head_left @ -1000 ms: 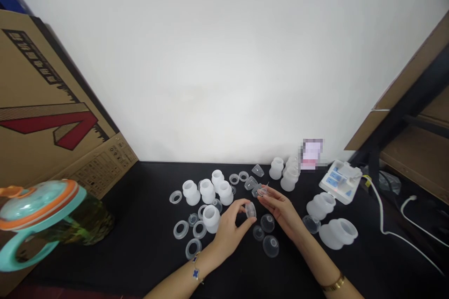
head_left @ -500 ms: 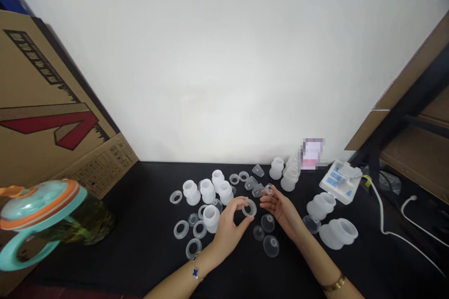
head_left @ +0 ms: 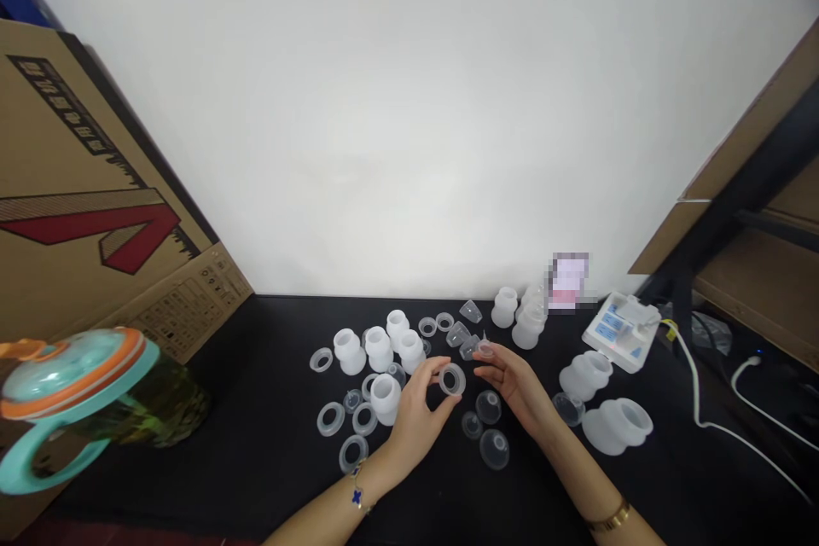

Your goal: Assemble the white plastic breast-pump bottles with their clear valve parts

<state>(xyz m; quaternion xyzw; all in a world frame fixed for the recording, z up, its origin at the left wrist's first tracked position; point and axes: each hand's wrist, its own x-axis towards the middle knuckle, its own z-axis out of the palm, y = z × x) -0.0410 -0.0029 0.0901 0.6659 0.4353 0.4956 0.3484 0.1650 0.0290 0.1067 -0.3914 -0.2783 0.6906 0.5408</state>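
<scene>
My left hand (head_left: 415, 414) pinches a translucent bottle collar ring (head_left: 460, 381) between thumb and fingers, its opening turned toward me. In my right hand (head_left: 515, 384), the fingertips grip a small clear bottle nipple (head_left: 485, 349) with its thin tip pointing up. A gap separates the ring and the nipple. Below and between the hands, several clear dome caps (head_left: 495, 449) lie on the black table (head_left: 256, 478). White bottles (head_left: 386, 399) without lids stand beside my left hand, with loose collar rings (head_left: 353, 453) around them. Clear tapered caps (head_left: 471, 311) lie just beyond my right hand.
At the left stand a teal-lidded jug (head_left: 147, 401) and a large cardboard box (head_left: 95, 162). More white bottles (head_left: 618, 427) sit on the right, near a white device (head_left: 622, 331) with cables (head_left: 697, 392). A white wall (head_left: 409, 119) closes off the back.
My right hand has moved slightly left and turned the nipple so its tip points up. My left hand has tilted the ring a little more toward me.
</scene>
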